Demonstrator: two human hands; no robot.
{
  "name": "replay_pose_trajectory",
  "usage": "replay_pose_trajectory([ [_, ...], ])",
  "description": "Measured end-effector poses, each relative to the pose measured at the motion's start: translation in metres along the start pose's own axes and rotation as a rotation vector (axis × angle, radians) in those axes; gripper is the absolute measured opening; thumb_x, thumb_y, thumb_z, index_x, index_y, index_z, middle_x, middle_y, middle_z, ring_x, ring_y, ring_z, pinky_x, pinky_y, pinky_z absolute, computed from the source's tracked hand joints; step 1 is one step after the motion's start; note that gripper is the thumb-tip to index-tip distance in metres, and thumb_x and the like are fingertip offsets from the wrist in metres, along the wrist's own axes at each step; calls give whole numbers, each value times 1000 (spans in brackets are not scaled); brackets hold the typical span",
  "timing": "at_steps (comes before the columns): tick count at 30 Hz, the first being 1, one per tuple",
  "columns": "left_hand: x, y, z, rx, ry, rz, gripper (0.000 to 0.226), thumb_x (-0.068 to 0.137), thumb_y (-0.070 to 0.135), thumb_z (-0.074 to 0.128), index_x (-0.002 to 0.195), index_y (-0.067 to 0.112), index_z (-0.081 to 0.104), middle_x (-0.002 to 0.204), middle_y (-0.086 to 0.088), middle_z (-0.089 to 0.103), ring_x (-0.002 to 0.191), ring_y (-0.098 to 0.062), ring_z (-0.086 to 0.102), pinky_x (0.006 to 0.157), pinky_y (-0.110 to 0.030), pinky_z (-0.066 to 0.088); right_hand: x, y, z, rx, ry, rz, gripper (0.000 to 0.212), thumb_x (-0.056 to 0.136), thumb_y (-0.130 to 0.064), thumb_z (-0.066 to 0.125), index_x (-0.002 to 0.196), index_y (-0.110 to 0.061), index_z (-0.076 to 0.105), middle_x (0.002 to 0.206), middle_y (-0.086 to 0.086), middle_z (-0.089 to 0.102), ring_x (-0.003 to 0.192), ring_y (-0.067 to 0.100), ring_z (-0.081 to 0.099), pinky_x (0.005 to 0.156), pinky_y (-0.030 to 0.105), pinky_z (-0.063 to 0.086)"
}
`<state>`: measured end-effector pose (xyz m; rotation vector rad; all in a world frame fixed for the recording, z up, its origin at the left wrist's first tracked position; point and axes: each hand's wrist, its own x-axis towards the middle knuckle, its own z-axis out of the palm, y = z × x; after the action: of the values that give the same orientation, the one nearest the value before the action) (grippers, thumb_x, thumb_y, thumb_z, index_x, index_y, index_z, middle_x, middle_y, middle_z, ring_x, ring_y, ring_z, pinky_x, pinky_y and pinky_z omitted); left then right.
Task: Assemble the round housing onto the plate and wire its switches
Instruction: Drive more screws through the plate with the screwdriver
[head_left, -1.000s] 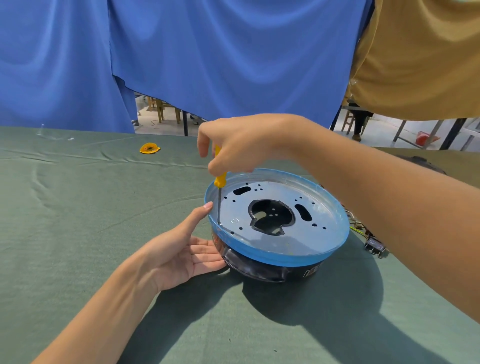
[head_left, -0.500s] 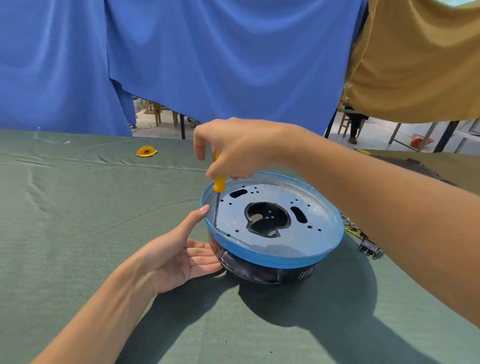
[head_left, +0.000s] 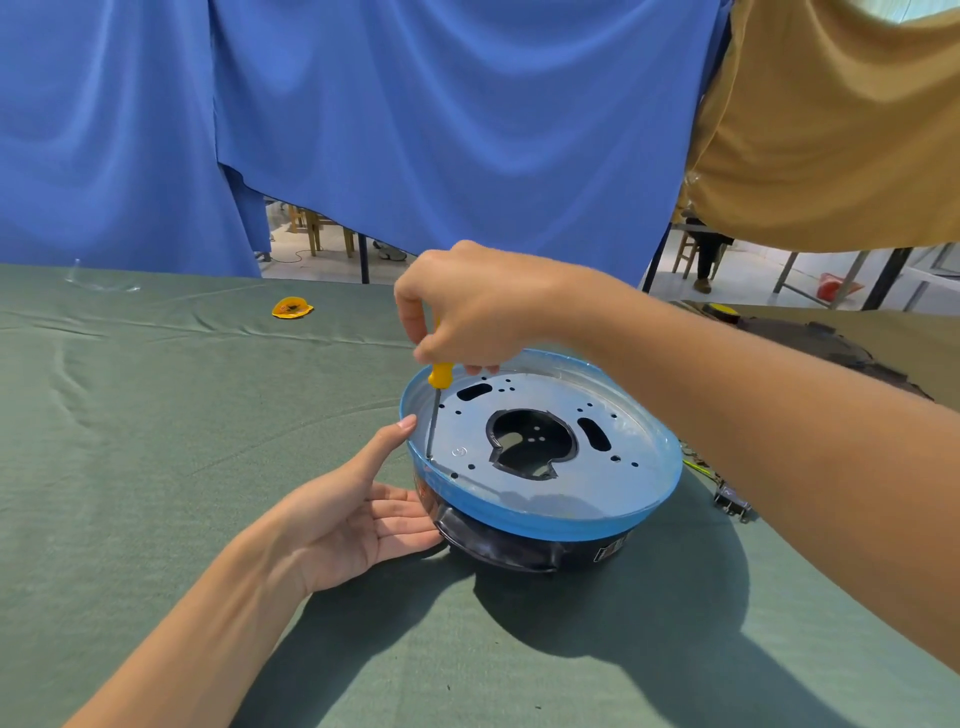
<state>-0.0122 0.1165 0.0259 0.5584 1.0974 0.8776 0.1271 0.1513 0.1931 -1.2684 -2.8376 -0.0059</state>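
Right hand (head_left: 467, 306) fingers are clamping the screwdriver (head_left: 439, 375), left hand (head_left: 353, 514) bracing the housing (head_left: 498, 545) with fingers straight; slanted tip is risking skidding across the plate (head_left: 639, 467).

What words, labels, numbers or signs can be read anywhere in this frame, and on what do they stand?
Nothing here can be read with certainty.
Label on the black housing: light marks, too blurred to read.
Round stamp on the metal plate: too small to read.
Yellow object far back on the table: dark marks, too small to tell whether they are text.
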Motion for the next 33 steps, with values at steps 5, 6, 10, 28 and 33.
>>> replay_pose_trajectory([
  [5, -1, 0, 0, -4, -18, -3, 91, 56, 52, 84, 111, -17, 57, 90, -27, 71, 70, -32, 73, 56, -37, 60, 4, 2, 5, -99, -32, 37, 35, 96, -36, 52, 105, -3, 61, 103, 14, 66, 90, 29, 62, 59, 32, 41],
  [6, -1, 0, 0, -4, -21, -4, 90, 57, 52, 84, 110, -16, 58, 90, -27, 72, 70, -32, 73, 56, -37, 61, 3, 1, 2, -86, -85, 31, 33, 93, -30, 54, 112, -4, 62, 107, 14, 66, 87, 26, 62, 57, 30, 41],
  [10, 0, 0, 0, 3, -1, 2, 92, 55, 52, 84, 111, -17, 58, 91, -28, 71, 71, -33, 73, 56, -37, 61, 0, 1, -3, -73, -14, -27, 12, 87, -12, 58, 94, -16, 65, 95, 5, 68, 75, 19, 58, 49, 24, 37],
  [28, 0, -1, 1, -2, 5, 9, 95, 57, 53, 82, 116, -17, 55, 95, -28, 71, 74, -33, 73, 60, -39, 62, 1, 0, 5, -34, -54, 46, 41, 93, -50, 54, 115, -17, 47, 103, 1, 57, 91, 22, 57, 66, 33, 44],
  [33, 1, -1, 0, 2, 7, 9, 97, 54, 54, 84, 116, -17, 56, 96, -28, 70, 73, -33, 72, 59, -39, 62, 2, 2, 4, -36, 45, -40, 10, 93, -23, 59, 100, -17, 56, 96, 1, 58, 86, 19, 58, 52, 25, 38],
])
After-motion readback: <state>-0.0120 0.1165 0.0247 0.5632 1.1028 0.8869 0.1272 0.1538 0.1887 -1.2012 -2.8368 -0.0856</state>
